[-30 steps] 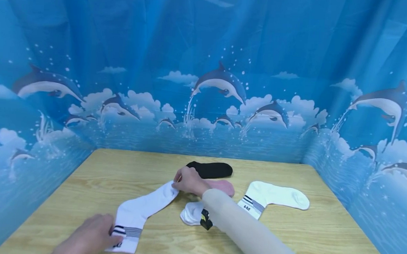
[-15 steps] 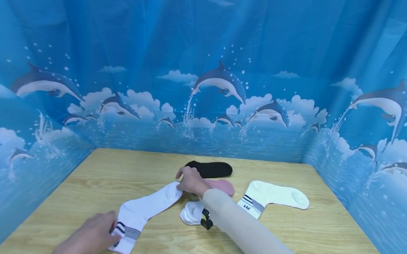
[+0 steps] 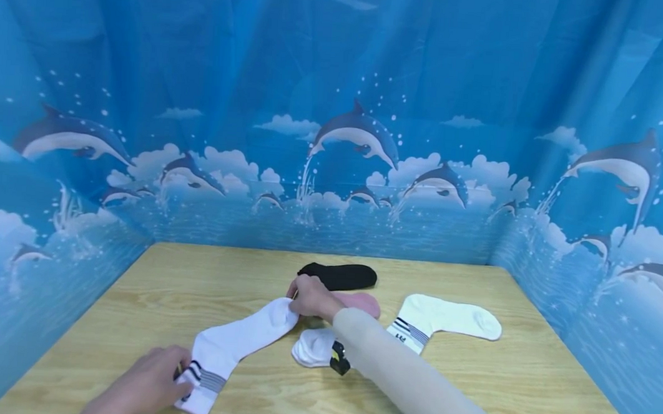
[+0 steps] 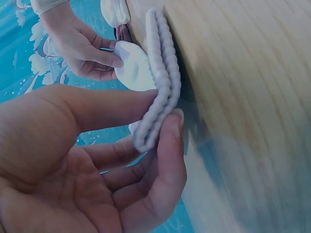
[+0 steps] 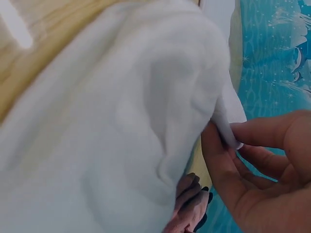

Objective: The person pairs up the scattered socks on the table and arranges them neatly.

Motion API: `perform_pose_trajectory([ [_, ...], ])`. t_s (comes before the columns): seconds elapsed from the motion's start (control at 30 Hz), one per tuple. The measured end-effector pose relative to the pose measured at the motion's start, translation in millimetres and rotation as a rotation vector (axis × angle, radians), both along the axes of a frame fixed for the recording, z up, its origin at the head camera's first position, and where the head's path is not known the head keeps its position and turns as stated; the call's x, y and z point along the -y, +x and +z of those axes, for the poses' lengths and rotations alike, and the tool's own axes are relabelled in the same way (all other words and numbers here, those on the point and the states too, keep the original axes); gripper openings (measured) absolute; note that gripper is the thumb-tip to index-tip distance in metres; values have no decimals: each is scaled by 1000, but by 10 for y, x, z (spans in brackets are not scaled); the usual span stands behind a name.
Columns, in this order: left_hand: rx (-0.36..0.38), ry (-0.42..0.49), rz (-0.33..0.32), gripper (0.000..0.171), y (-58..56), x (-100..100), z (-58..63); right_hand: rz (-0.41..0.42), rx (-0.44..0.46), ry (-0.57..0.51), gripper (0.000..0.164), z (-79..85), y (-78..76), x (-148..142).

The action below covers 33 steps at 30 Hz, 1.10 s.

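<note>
A white sock point(image 3: 240, 340) with black stripes at its cuff stretches diagonally between both hands, low over the table. My left hand point(image 3: 148, 375) pinches the cuff between thumb and fingers. The left wrist view shows the cuff's doubled ribbed edge point(image 4: 163, 73) in that pinch, its opening pressed nearly flat. At the far end, my right hand point(image 3: 312, 295) holds the toe. In the right wrist view, a fold of white fabric point(image 5: 121, 97) runs into the thumb and fingers of the right hand point(image 5: 262, 160). A matching white sock point(image 3: 455, 316) lies at the right, its cuff partly behind the right sleeve.
On the wooden table point(image 3: 204, 275), a black sock point(image 3: 347, 275) lies behind the right hand. A pink sock point(image 3: 366, 304) is partly hidden by that hand, and a small white sock bundle point(image 3: 313, 348) by the sleeve point(image 3: 402, 367). Blue dolphin-print curtain point(image 3: 331, 219) surrounds the back and sides.
The held sock's toe has shifted right with the right hand. Its cuff end has swung, now slanting more at the lower left. The other socks have stayed put.
</note>
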<state>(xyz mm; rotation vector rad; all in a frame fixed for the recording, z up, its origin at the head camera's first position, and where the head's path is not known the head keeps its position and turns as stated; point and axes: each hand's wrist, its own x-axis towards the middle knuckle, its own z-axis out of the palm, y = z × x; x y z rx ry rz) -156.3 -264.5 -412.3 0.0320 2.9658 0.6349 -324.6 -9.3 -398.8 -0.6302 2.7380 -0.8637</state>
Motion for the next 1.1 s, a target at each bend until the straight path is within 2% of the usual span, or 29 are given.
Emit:
perform_pose_trajectory([
  [0.13, 41, 19, 19, 17, -21, 2, 39, 10, -20, -27, 9, 11, -1, -24],
  [0.2, 33, 22, 20, 16, -32, 9, 38, 22, -56, -37, 8, 24, -2, -45],
  [0.33, -47, 15, 7, 18, -54, 18, 31, 42, -117, -48, 8, 66, -15, -105],
  [0.47, -74, 14, 2, 19, -66, -15, 66, 43, -110, -78, 9, 111, -16, -190],
  [0.77, -35, 24, 8, 12, -111, -88, 118, 13, -107, -122, 10, 146, 33, -410],
  [1.1, -123, 37, -1, 9, -166, -211, 176, -17, -76, -177, 9, 219, 73, -635],
])
